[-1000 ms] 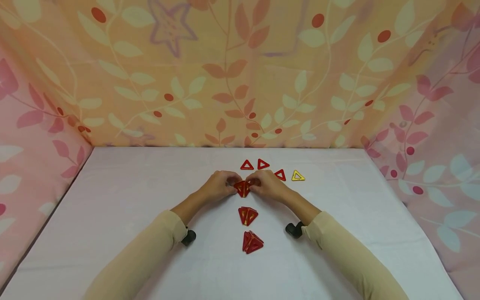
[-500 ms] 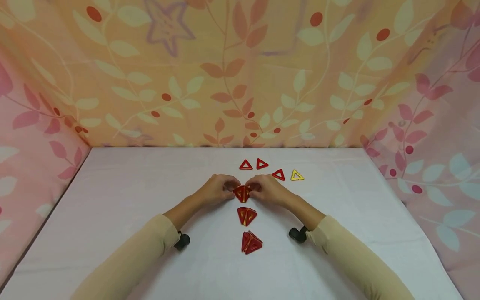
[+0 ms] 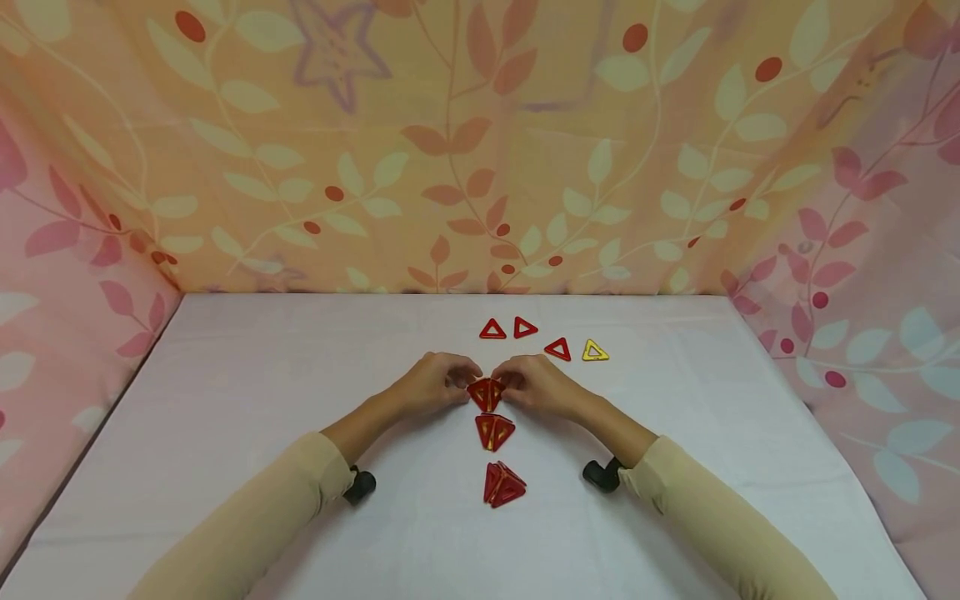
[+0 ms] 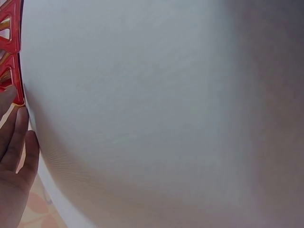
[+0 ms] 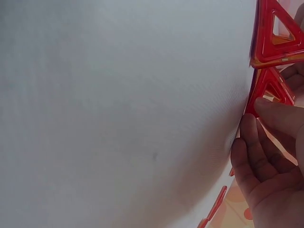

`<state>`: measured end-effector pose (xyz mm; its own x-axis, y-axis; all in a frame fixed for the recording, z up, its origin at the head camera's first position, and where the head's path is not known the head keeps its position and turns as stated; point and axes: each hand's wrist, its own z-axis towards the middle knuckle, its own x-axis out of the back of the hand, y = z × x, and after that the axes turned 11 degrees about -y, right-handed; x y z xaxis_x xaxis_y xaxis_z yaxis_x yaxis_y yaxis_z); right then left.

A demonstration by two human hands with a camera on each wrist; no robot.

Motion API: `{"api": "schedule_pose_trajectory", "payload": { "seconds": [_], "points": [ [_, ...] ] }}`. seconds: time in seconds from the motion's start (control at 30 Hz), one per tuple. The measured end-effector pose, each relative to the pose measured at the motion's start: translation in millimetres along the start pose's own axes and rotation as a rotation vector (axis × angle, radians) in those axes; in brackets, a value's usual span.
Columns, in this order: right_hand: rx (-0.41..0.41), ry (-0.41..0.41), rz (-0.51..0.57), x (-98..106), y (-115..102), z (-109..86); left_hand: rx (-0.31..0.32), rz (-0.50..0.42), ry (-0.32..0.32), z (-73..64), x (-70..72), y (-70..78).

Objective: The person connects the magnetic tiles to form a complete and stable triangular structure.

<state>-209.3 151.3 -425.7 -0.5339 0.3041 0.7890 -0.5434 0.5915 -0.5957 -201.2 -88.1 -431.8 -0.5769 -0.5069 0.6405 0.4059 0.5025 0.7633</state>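
Observation:
Between my two hands is a small pyramid (image 3: 480,395) of red magnetic triangle tiles with some yellow showing. My left hand (image 3: 433,383) pinches its left side, thumb on the red face in the left wrist view. From the other side my right hand (image 3: 542,387) pinches it, thumb (image 5: 280,114) against the tile. Right in front of it, nearly edge to edge, stands a second pyramid (image 3: 495,432), also red with yellow. A third, red pyramid (image 3: 504,487) stands nearer to me, apart from these two. Fingers hide the held pyramid's back.
Behind my hands lie loose triangle tiles: a red one (image 3: 492,336), another red one (image 3: 518,328), a third red one (image 3: 559,357) and a yellow one (image 3: 596,358). The white-covered table (image 3: 300,333) ends at a patterned curtain (image 3: 360,233).
Both hands have drawn the held pyramid toward me, bringing it up against the middle pyramid. The other pyramids and loose tiles have stayed put.

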Motion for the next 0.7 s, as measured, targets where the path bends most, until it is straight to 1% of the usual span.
{"api": "schedule_pose_trajectory", "payload": {
  "seconds": [0.2, 0.3, 0.4, 0.47, 0.53, 0.7],
  "points": [
    [-0.001, -0.004, -0.001, 1, 0, -1.2, -0.004, -0.011, -0.005, -0.8, 0.9, 1.4],
    [-0.01, 0.001, -0.007, 3, 1, -2.1, 0.011, -0.015, -0.009, 0.5, 2.2, 0.7],
    [-0.033, 0.022, -0.003, 9, 5, -2.6, 0.023, -0.021, 0.004, 3.4, 4.9, -1.2],
    [-0.047, 0.048, -0.003, 15, 9, -1.7, 0.029, -0.026, 0.027, 6.4, 7.9, -2.9],
    [-0.056, 0.082, -0.01, 21, 14, 0.2, 0.05, -0.042, 0.058, 9.5, 12.0, -3.3],
    [-0.07, 0.168, -0.023, 37, 27, 6.1, 0.078, -0.076, 0.153, 18.5, 23.8, -3.1]
  ]
}}
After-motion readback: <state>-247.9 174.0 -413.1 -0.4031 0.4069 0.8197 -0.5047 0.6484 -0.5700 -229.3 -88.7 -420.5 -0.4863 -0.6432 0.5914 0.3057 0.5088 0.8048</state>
